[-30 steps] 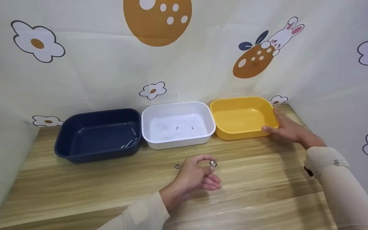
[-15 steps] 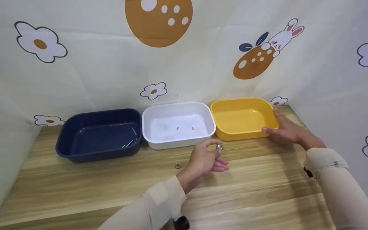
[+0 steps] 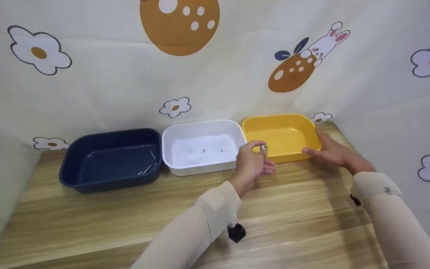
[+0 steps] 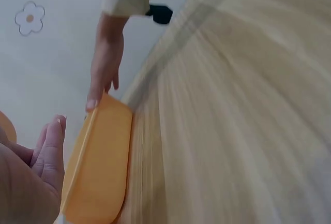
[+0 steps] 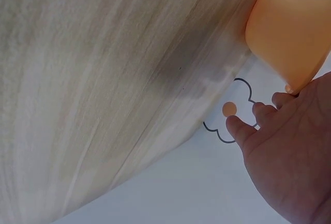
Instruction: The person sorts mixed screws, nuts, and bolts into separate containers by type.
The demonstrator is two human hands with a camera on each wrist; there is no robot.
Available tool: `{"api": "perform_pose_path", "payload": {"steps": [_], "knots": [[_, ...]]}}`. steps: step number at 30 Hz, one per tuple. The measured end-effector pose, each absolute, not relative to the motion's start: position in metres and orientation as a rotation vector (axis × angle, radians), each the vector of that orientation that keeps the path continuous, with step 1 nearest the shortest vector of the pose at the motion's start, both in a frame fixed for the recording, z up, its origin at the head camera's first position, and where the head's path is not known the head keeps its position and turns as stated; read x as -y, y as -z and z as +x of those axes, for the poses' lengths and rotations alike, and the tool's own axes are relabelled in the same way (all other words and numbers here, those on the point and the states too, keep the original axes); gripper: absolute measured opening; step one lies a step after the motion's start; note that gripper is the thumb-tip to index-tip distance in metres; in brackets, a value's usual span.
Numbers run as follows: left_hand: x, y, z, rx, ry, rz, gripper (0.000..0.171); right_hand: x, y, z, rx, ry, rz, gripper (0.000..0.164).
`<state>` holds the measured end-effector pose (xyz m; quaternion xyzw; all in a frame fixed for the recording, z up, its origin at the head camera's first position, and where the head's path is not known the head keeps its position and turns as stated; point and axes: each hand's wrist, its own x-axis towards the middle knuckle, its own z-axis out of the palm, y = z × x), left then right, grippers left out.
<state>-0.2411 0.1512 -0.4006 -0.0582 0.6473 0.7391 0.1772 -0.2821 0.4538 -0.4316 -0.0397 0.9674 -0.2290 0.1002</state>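
Observation:
My left hand (image 3: 250,163) pinches a small shiny metal nut (image 3: 263,148) between thumb and index finger, level with the front rim of the yellow bin (image 3: 280,158). Its other fingers stretch out below the nut. In the left wrist view, the left hand (image 4: 39,175) shows beside the bin's side wall, and the nut is out of sight. At the bin's right end, my right hand (image 3: 332,151) grips the rim, thumb at the front corner and fingers along the outer side. The right wrist view shows that hand (image 5: 292,146) against the bin's corner.
Left of the yellow bin stand a white bin (image 3: 203,166) with two small grey bits and a dark blue bin (image 3: 110,184) with several thin metal pieces. All three line the back of the wooden table (image 3: 88,224), against a patterned cloth wall (image 3: 118,74).
My left hand has carried the nut from over the table up and right to the yellow bin's front rim. Another nut on the table is now hidden behind the left sleeve. My right hand stays put.

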Motion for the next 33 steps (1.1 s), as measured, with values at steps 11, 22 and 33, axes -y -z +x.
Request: {"api": "perform_pose_path", "payload": {"steps": [11,22,33], "knots": [[-0.167,0.416,-0.267,-1.847,-2.152,-0.324,0.019,-0.45,0.434,-0.286,-2.866,0.713,-0.122,0.106],[-0.182,0.422,-0.272,-2.058,-2.052,-0.378,0.021,-0.452,0.437,-0.285,-2.857,0.754,-0.123,0.104],[-0.185,0.414,-0.268,-1.918,-2.088,-0.346,0.035,-0.452,0.435,-0.283,-2.88,0.773,-0.161,0.102]]}}
